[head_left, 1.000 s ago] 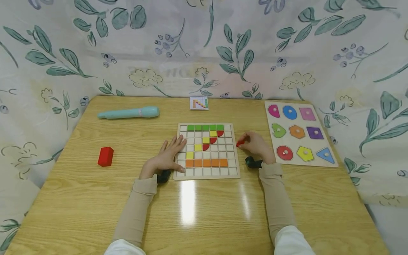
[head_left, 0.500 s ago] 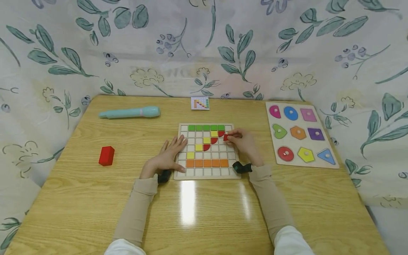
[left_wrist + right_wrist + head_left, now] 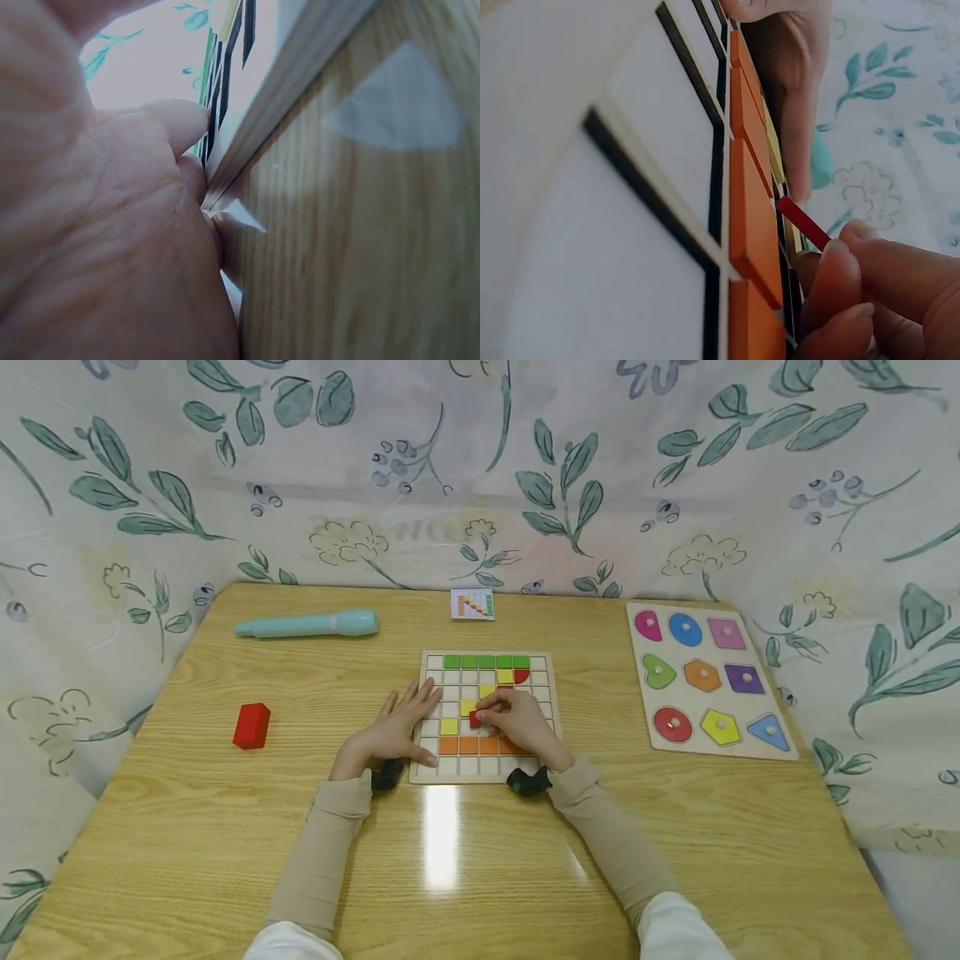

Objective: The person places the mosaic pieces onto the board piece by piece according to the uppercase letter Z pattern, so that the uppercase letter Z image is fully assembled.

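A wooden grid board (image 3: 555, 718) lies mid-table with a row of green squares (image 3: 487, 662) at its far side, yellow squares (image 3: 448, 727) running diagonally, and orange squares (image 3: 468, 746) near the front. One red quarter-round tile (image 3: 521, 677) sits beside the top yellow square; others are hidden or partly covered by my right hand. My right hand (image 3: 517, 720) pinches a red tile (image 3: 807, 223) between thumb and fingers, low over the board next to the yellow diagonal. My left hand (image 3: 393, 733) rests with spread fingers on the board's left edge.
A small pattern card (image 3: 472, 604) lies behind the board. To the left are a red block (image 3: 252, 727) and a turquoise pen-shaped object (image 3: 307, 624). A shape puzzle board (image 3: 716, 693) with knobbed pieces lies at the right. Floral cloth (image 3: 480, 468) hangs behind the table.
My right hand has carried the red tile from beyond the board's right edge leftward across the board to the lower part of the yellow diagonal. My left hand has stayed in place.
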{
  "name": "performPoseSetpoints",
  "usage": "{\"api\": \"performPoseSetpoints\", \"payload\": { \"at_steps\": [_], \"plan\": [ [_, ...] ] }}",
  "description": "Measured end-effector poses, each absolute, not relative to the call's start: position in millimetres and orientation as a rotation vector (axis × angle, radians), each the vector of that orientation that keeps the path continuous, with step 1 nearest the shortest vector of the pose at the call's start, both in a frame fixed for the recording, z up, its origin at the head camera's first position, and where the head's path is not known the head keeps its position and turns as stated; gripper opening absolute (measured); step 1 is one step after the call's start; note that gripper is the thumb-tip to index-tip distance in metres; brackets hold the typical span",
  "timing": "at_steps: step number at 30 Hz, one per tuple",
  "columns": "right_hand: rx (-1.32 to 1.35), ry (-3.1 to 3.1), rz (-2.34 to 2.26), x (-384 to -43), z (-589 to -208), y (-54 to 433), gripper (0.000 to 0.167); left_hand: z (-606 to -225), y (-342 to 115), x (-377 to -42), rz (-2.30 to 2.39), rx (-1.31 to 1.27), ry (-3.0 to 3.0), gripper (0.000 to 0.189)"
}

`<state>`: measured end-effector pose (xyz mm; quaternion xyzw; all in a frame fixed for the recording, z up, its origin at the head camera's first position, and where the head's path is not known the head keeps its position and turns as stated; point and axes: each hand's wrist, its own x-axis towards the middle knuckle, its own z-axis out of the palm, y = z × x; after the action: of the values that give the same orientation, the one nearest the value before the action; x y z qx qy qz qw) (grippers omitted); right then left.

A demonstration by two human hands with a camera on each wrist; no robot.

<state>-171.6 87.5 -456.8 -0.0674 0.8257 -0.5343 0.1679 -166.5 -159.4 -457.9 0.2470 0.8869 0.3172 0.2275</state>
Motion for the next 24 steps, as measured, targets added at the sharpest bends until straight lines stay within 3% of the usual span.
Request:
{"api": "performPoseSetpoints", "payload": {
  "at_steps": [15,24],
  "plan": [
    [-0.399,2.557,-1.279,-165.0,-457.0,77.6,0.014,-456.2,-159.5,-166.2,0.876,0.682,2.435,0.113],
    [-0.374,2.497,-1.326,-165.6,-457.3,80.3,0.021,-456.0,-158.9,-165.1,0.873,0.679,2.438,0.113]
  ]
}}
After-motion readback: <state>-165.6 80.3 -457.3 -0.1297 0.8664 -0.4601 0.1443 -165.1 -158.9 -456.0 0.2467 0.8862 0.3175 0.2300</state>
